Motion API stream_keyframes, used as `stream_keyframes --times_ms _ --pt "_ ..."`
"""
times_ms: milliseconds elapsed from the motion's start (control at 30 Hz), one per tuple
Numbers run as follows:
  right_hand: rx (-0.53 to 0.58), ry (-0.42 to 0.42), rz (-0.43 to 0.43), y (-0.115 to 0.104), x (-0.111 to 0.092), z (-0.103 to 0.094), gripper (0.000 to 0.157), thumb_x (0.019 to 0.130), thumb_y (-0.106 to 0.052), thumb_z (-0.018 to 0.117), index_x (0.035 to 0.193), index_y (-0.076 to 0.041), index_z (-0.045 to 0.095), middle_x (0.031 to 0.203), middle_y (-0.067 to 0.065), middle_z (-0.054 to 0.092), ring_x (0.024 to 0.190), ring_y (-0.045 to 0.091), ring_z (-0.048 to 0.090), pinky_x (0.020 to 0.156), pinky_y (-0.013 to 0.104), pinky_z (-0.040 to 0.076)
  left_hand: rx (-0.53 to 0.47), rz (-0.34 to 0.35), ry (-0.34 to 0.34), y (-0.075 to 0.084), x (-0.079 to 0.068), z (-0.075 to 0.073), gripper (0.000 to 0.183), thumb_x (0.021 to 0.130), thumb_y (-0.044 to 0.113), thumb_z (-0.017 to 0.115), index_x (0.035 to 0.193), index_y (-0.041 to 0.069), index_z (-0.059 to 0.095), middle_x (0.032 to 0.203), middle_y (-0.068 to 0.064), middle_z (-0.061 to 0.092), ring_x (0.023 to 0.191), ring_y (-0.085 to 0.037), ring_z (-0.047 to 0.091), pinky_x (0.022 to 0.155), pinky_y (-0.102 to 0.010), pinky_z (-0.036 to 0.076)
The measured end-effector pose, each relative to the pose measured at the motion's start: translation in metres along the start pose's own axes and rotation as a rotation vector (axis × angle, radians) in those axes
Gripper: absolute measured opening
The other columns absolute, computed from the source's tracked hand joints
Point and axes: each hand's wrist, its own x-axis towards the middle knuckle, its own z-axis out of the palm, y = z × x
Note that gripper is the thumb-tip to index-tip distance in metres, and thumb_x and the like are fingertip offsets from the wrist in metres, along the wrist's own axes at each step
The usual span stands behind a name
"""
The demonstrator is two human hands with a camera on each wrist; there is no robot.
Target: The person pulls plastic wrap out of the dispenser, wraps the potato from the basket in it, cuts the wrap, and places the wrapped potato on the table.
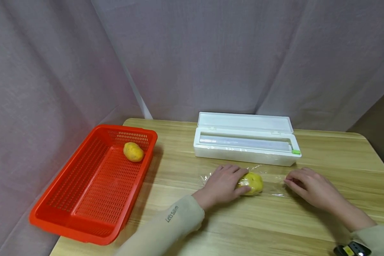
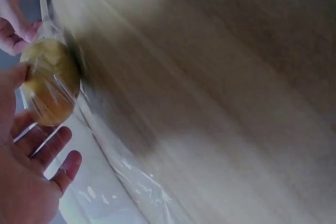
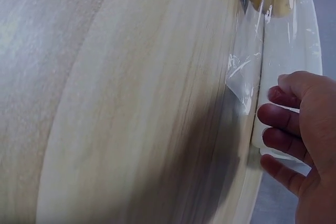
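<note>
A yellow potato (image 1: 255, 183) lies on the wooden table with clear plastic wrap (image 1: 276, 190) around it. My left hand (image 1: 225, 181) holds the wrapped potato from its left side, thumb near and fingers over the far side. In the left wrist view, thumb and fingers flank the potato (image 2: 51, 85), while loose plastic wrap (image 2: 147, 187) trails off below. To the right, my right hand (image 1: 312, 186) pinches at the outer end of the wrap with thumb and index finger. The right wrist view shows a corner of plastic wrap (image 3: 242, 95) by those fingertips, the other fingers loosely bent.
A white plastic-wrap dispenser (image 1: 243, 153), lid raised, stands behind my hands with a roll inside and a green slider (image 1: 296, 152) at its right end. At the left is a red perforated basket (image 1: 118, 224) holding another potato (image 1: 133, 152). A grey curtain (image 1: 243, 60) hangs behind the table.
</note>
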Motion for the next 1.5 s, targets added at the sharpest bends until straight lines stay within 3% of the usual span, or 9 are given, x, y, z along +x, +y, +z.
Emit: stream_keyframes --times_ms 133,300,433,600,700,900,1133,1367,1500 --pt "0.020 0.004 0.033 -0.003 -0.002 -0.004 0.036 0.086 -0.014 0.088 0.120 -0.011 0.075 0.098 0.001 0.070 0.091 0.022 0.065 0.073 0.050 0.058 -0.027 -0.001 -0.002 -0.002 0.000 0.000 0.058 0.108 0.057 0.055 0.155 0.024 0.055 0.148 0.005 0.062 0.139 -0.016 0.055 0.118 -0.042 0.044" --pt "0.023 0.079 -0.075 -0.025 0.001 -0.012 0.049 0.086 -0.018 0.088 0.131 -0.012 0.069 0.119 0.010 0.068 0.108 0.034 0.063 0.080 0.063 0.056 -0.039 0.028 -0.002 -0.006 0.000 -0.001 0.057 0.108 0.056 0.055 0.154 0.022 0.056 0.147 0.003 0.064 0.138 -0.017 0.056 0.117 -0.038 0.044" --pt "0.045 0.089 -0.171 -0.051 0.005 -0.012 0.050 0.088 -0.022 0.085 0.135 -0.016 0.070 0.129 0.004 0.067 0.117 0.030 0.062 0.100 0.046 0.052 -0.040 0.048 -0.005 -0.008 0.001 -0.004 0.056 0.109 0.055 0.055 0.153 0.021 0.057 0.146 0.003 0.064 0.137 -0.017 0.057 0.117 -0.035 0.044" --pt "0.075 0.037 -0.242 -0.069 0.004 -0.003 0.060 0.091 -0.027 0.083 0.147 -0.019 0.065 0.147 0.005 0.061 0.130 0.033 0.058 0.126 0.017 0.013 -0.049 0.057 -0.014 -0.010 0.003 -0.005 0.056 0.109 0.055 0.054 0.154 0.022 0.056 0.148 0.005 0.064 0.138 -0.016 0.056 0.116 -0.036 0.045" --pt "0.065 0.018 -0.247 -0.071 0.002 0.003 0.068 0.088 -0.026 0.084 0.152 -0.020 0.061 0.153 0.008 0.058 0.132 0.038 0.058 0.128 0.019 0.006 -0.053 0.057 -0.021 -0.011 0.004 -0.004 0.056 0.109 0.056 0.053 0.154 0.022 0.056 0.148 0.005 0.064 0.139 -0.016 0.056 0.116 -0.037 0.045" --pt "0.075 0.011 -0.230 -0.070 0.002 0.012 0.077 0.085 -0.023 0.087 0.156 -0.020 0.058 0.154 0.009 0.059 0.128 0.042 0.062 0.126 0.016 0.007 -0.052 0.052 -0.028 -0.012 0.006 -0.002 0.056 0.110 0.055 0.052 0.154 0.022 0.057 0.147 0.005 0.065 0.137 -0.016 0.057 0.114 -0.036 0.046" --pt "0.060 0.023 -0.200 -0.072 0.006 0.017 0.080 0.081 -0.021 0.091 0.154 -0.021 0.059 0.151 0.005 0.060 0.128 0.029 0.063 0.108 0.032 0.043 -0.039 0.043 0.068 -0.012 -0.003 -0.001 0.056 0.111 0.054 0.049 0.156 0.021 0.054 0.149 0.002 0.062 0.140 -0.017 0.055 0.118 -0.034 0.043" --pt "0.095 0.028 -0.183 -0.071 0.008 0.021 0.081 0.080 -0.019 0.092 0.154 -0.019 0.059 0.150 0.007 0.061 0.127 0.030 0.063 0.117 0.012 0.023 0.228 0.234 0.152 -0.012 -0.023 -0.007 0.053 0.111 0.046 0.055 0.157 0.021 0.053 0.151 -0.001 0.060 0.140 -0.019 0.056 0.122 -0.036 0.041" --pt "0.095 0.029 -0.179 -0.069 0.010 0.023 0.082 0.079 -0.019 0.093 0.154 -0.019 0.059 0.149 0.007 0.062 0.127 0.029 0.063 0.114 0.021 0.035 0.320 0.280 0.129 -0.014 -0.027 -0.005 0.054 0.110 0.047 0.056 0.157 0.020 0.053 0.154 -0.001 0.059 0.141 -0.017 0.055 0.122 -0.036 0.040"
